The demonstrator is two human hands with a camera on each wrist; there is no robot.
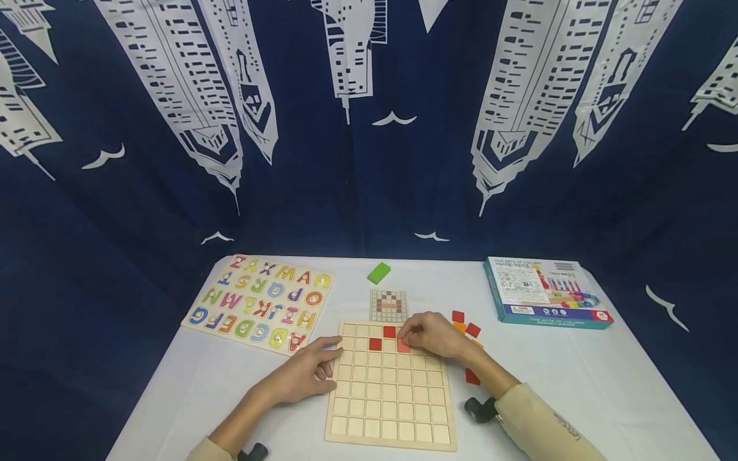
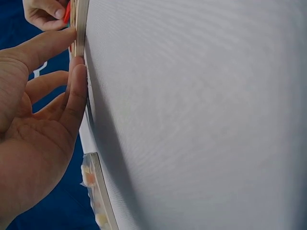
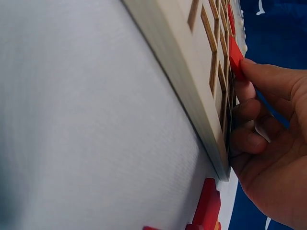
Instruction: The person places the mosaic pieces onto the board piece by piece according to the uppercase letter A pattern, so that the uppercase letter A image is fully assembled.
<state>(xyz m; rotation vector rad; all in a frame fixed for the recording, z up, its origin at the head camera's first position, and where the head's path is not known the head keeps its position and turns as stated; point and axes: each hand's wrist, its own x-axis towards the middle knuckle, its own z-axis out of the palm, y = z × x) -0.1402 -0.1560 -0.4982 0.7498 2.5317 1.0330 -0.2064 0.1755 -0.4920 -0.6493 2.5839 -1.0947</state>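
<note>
A wooden grid board (image 1: 373, 392) lies in the middle of the white table. My left hand (image 1: 304, 371) rests against the board's left edge, its thumb and fingertips touching the side (image 2: 81, 28). Over the board's far part, my right hand (image 1: 435, 334) pinches a red square tile (image 3: 235, 58) between thumb and finger, tilted above the cells. Two red tiles sit in cells: one in the far row (image 1: 389, 331), another (image 1: 375, 344) one row nearer and to the left. Just behind the board lies a small pattern card (image 1: 389, 306).
Loose red tiles (image 1: 473, 330) and orange tiles lie right of the board, partly behind my right arm. An alphabet puzzle board (image 1: 230, 288) is at the left. A boxed toy set (image 1: 548, 294) stands back right, and a green block (image 1: 378, 273) lies behind the card.
</note>
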